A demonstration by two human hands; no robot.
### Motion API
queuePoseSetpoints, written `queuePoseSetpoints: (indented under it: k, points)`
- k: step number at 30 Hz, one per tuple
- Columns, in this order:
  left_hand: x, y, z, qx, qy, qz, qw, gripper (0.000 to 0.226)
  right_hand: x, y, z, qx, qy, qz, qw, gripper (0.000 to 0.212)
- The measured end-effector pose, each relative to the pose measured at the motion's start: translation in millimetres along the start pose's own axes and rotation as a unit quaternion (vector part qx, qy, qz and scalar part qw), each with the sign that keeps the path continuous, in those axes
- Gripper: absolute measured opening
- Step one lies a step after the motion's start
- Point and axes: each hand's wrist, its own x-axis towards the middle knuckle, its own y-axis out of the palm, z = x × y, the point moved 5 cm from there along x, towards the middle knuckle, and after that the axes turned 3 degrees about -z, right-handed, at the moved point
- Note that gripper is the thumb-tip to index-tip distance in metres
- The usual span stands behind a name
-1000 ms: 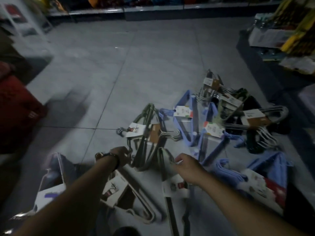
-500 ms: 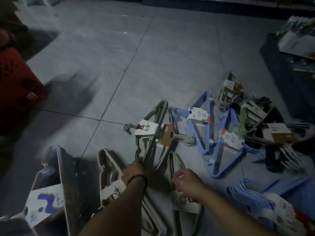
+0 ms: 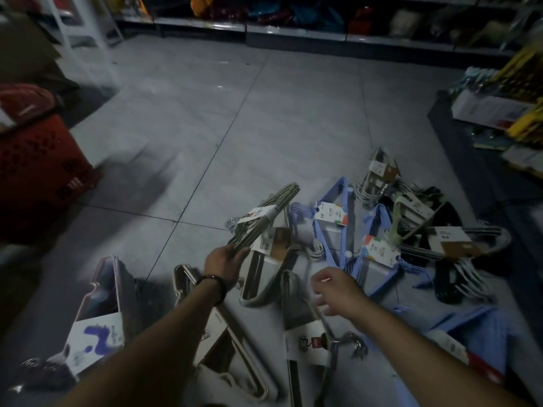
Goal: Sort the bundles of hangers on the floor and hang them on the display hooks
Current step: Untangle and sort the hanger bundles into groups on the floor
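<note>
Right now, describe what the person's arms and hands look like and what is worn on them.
Both forearms are bare, with no sleeves in view and no gloves on the left hand or right hand. A dark bracelet with a reddish sheen circles the left wrist. The right wrist shows nothing worn.

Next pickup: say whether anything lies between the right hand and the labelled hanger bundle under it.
Nothing visible; the right hand hovers above the hanger bundle. The left hand grips a green bundle aside.
</note>
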Motion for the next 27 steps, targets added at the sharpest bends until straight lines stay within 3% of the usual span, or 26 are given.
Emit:
queuePoseSetpoints:
  k: [5, 9, 12, 16, 23, 25, 27]
  points:
    - [-14.9, -58.3, -51.1, 0.086, 0.147, 0.043, 0.985, 0.032, -41.7, -53.9, 35.8, 0.061, -0.078, -0.098, 0.990, 0.010]
    - [-32.4, -99.9, -86.0, 0.174, 0.315, 0.052, 0.932, 0.019, -86.8, -120.0, 73.6, -0.021, -0.229, -0.193, 0.954, 0.016]
    - [-50.6, -117.9, -105.5, 0.209, 0.429, 0.030, 0.878, 0.010, -114.4, -149.1, 87.6, -0.111, -0.279, -0.249, 0.921, 0.029]
    - [-76.2, -127.8, -131.7, 0.244, 0.524, 0.004, 0.816, 0.011, -131.8, -165.1, 85.1, -0.154, -0.242, -0.214, 0.934, 0.063]
    - [-119.1, -138.2, -174.6, 0.254, 0.644, 0.002, 0.722, 0.013, -155.0, -196.1, 70.9, 0.034, -0.181, -0.163, 0.969, 0.097]
    - [-126.0, -140.1, -183.7, 0.261, 0.665, -0.014, 0.699, 0.017, -157.7, -197.6, 67.0, 0.099, -0.177, -0.141, 0.969, 0.091]
    - [-131.8, -141.8, -191.6, 0.265, 0.679, -0.021, 0.685, 0.019, -164.1, -195.4, 68.1, 0.146, -0.179, -0.114, 0.966, 0.058]
